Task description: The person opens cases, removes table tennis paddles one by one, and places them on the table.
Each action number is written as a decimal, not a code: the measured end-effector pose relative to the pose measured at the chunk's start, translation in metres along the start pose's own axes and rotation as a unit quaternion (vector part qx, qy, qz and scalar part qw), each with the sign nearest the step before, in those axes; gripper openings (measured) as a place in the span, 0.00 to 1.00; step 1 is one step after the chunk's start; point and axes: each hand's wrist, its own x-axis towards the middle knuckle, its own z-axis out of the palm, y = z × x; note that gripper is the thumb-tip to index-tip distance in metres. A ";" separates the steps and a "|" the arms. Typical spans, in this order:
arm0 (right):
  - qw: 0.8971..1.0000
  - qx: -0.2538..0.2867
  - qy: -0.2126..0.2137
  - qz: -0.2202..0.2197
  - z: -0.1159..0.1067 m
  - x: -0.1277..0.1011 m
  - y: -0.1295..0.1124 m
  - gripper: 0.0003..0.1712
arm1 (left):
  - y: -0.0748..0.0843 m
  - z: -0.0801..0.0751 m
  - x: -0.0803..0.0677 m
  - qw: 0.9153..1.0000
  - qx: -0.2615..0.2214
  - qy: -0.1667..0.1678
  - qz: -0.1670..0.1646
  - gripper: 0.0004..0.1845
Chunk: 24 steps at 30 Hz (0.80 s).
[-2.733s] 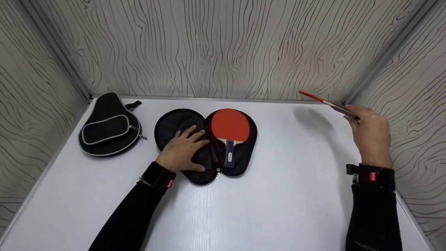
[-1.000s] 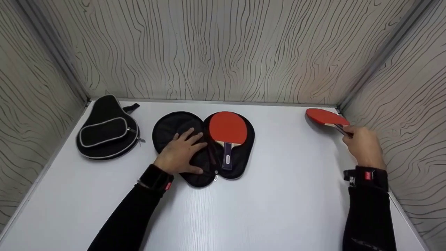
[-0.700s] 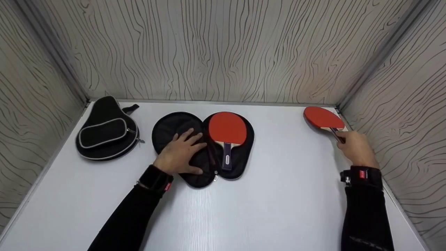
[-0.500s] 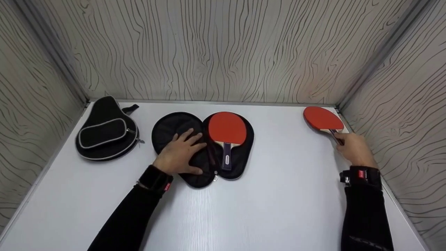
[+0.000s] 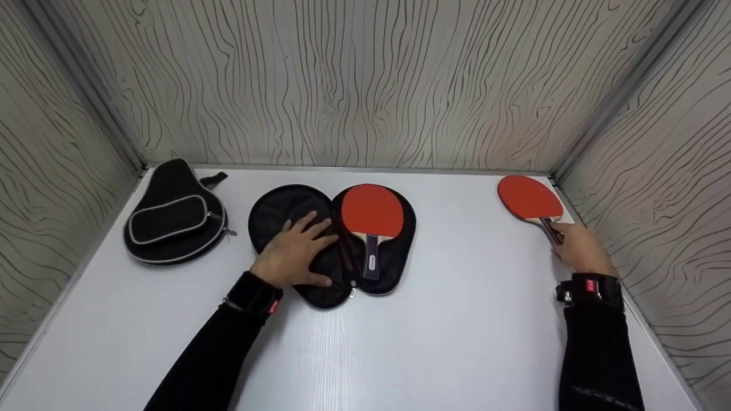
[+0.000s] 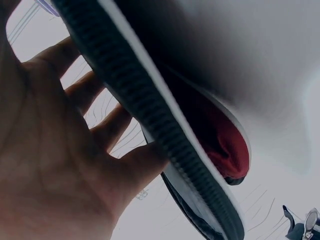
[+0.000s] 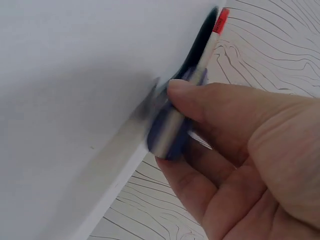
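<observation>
L hand (image 5: 294, 251), fingers spread, rests on L half of open blk case (image 5: 288, 202); red paddle (image 5: 372, 210) lies in its R half. R hand (image 5: 583, 248) pinches handle (image 7: 167, 132) of 2nd red paddle (image 5: 528, 197) nr far R corner of wht tbl (image 5: 457, 319). Closed blk bag (image 5: 171, 220) sits far L.

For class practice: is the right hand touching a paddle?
Touching: the right wrist view shows the right hand pinching the paddle handle with thumb and fingers.
</observation>
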 end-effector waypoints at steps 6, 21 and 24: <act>0.999 0.012 -0.007 0.039 -0.009 0.000 -0.009 0.38 | 0.000 0.001 0.000 1.000 0.000 0.001 0.000 0.52; 0.999 0.020 0.035 -0.021 -0.018 0.006 -0.076 0.38 | 0.000 0.001 -0.001 1.000 -0.002 0.007 0.002 0.51; 0.994 -0.005 0.078 -0.076 -0.012 0.009 -0.091 0.34 | 0.000 0.001 -0.002 1.000 -0.003 0.013 0.003 0.51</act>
